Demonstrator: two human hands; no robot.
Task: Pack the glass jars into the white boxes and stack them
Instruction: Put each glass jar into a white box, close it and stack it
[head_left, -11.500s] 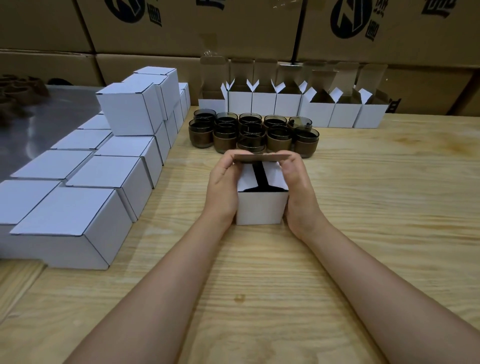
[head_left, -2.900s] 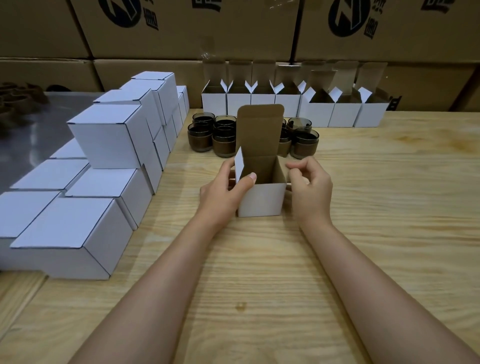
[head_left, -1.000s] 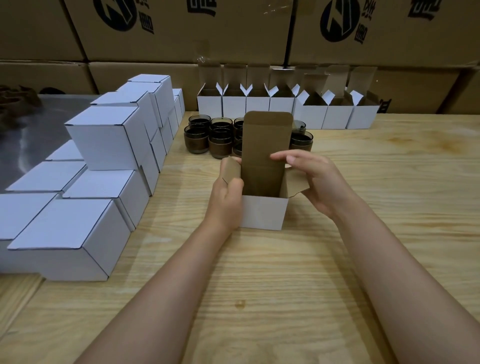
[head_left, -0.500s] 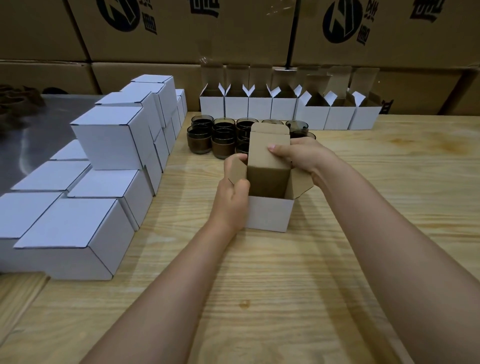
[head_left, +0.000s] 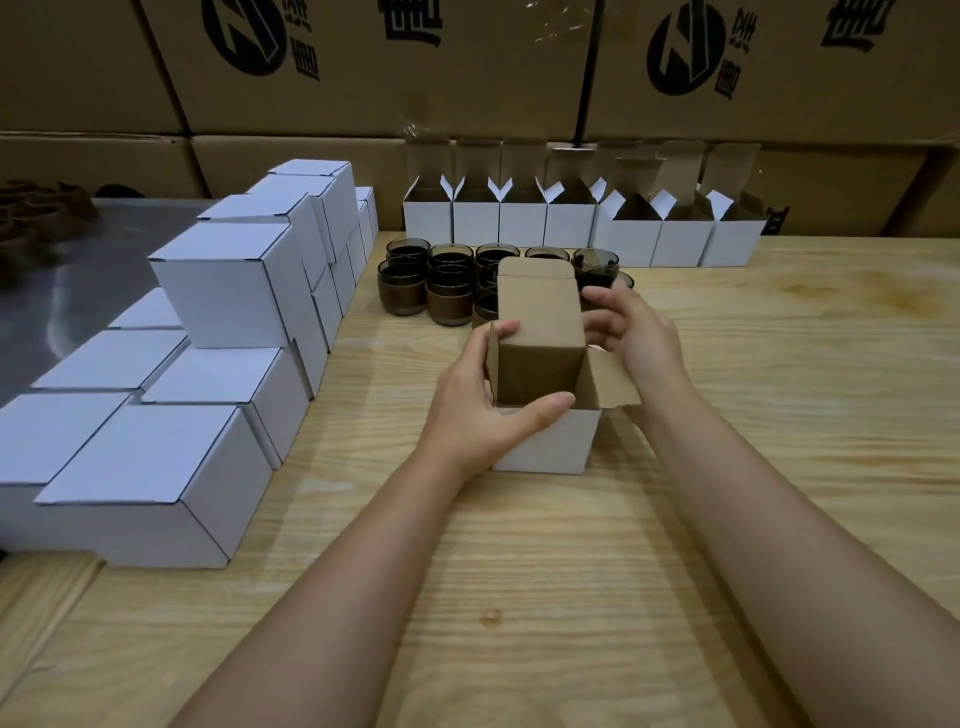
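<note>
Open white box (head_left: 545, 441), lid up: my L hand (head_left: 480, 408) grips its front rim. My R hand (head_left: 641, 338) loose, empty, beside lid. Glass jars (head_left: 449, 299) behind.

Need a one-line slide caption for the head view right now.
Left hand grips the open white box on the wooden table; right hand hovers beside its raised lid, glass jars behind.

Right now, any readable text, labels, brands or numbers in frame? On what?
Brown cartons: black round logo with block characters beside it, printed twice; cropped and stylised, not readable.
White boxes, including the one the left hand holds: no print.
Glass jars: no label visible.
</note>
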